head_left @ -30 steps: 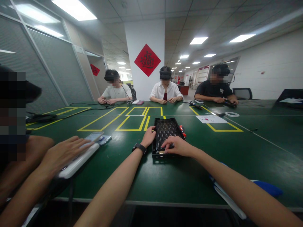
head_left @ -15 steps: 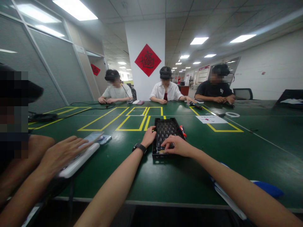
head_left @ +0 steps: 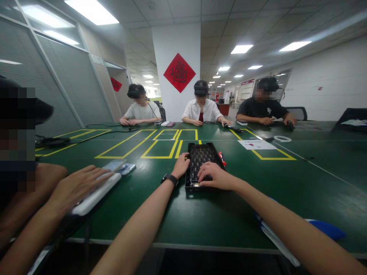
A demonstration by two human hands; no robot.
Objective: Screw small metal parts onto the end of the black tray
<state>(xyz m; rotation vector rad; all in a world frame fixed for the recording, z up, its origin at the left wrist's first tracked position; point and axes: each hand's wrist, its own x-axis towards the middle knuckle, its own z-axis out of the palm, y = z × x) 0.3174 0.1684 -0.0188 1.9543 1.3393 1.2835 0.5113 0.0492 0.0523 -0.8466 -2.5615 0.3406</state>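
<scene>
A black open box [head_left: 190, 188] with a grid of slots inside lies lengthwise in front of me on the green table. Wearing a dark wristwatch, my left hand [head_left: 181, 166] is closed on the box's left wall. My right hand [head_left: 215, 176] is over the near end of the box, its fingers bent downward and drawn together. Beside those fingertips is a small pale yellowish piece [head_left: 196, 185] at the near wall. Whether something is pinched between the fingers is hidden. Against the box's right side rests a red object [head_left: 221, 158].
At left, a co-worker's hand [head_left: 83, 181] rests on a white device [head_left: 97, 194]. Several people sit across the table [head_left: 160, 214], which bears yellow tape outlines. A printed paper sheet [head_left: 256, 144] and a white ring [head_left: 282, 138] lie right. A blue-and-white item [head_left: 327, 229] lies near my right forearm.
My right hand's fingers have lowered and drawn closer together at the near end of the box. My left hand stays put. Across the table, a person in black has moved a hand rightward.
</scene>
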